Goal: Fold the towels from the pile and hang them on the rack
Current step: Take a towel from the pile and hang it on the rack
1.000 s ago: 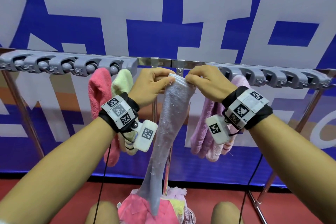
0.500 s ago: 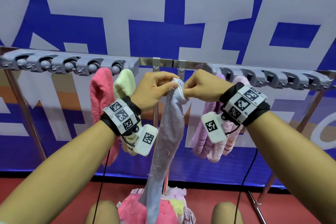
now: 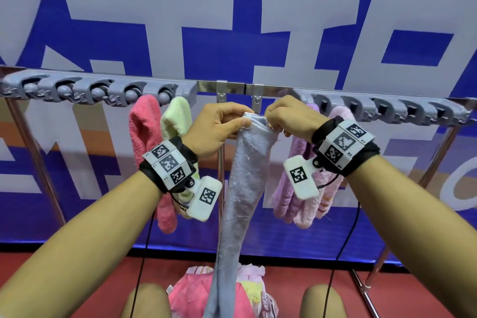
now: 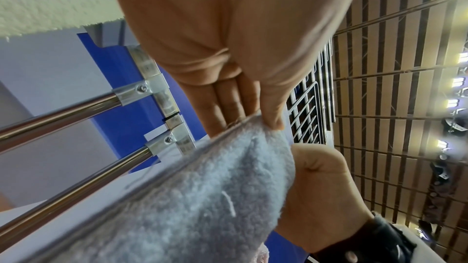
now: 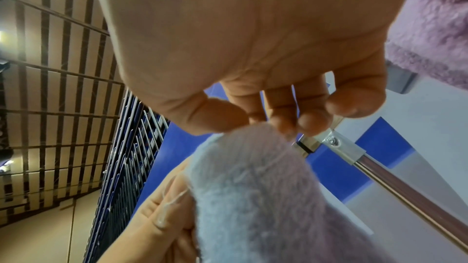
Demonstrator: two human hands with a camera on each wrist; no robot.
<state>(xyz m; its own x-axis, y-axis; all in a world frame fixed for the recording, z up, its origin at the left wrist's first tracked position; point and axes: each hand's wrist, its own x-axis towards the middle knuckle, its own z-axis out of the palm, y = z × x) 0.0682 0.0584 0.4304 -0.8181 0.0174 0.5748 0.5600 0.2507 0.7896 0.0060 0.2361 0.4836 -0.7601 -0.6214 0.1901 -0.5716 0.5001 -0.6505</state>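
Note:
A pale blue towel [image 3: 242,188] hangs long and narrow from both my hands, just below the middle of the rack [image 3: 232,86]. My left hand [image 3: 219,126] pinches its top edge from the left, thumb against fingers. My right hand [image 3: 286,116] pinches the same top edge from the right. The left wrist view shows the towel [image 4: 202,197] held under my thumb, and the right wrist view shows the towel [image 5: 253,187] between my fingertips. The pile [image 3: 191,292] of pink and yellow towels lies on the floor below.
Grey clip holders [image 3: 98,90] line the rack's left bar and more holders [image 3: 387,111] its right. A pink towel [image 3: 144,131] and a pale green towel [image 3: 176,116] hang left of my hands, lilac and light pink towels [image 3: 302,188] right. A blue banner stands behind.
Both hands have come down a little from the rack bar with the blue towel's top, and have bunched it narrower between them.

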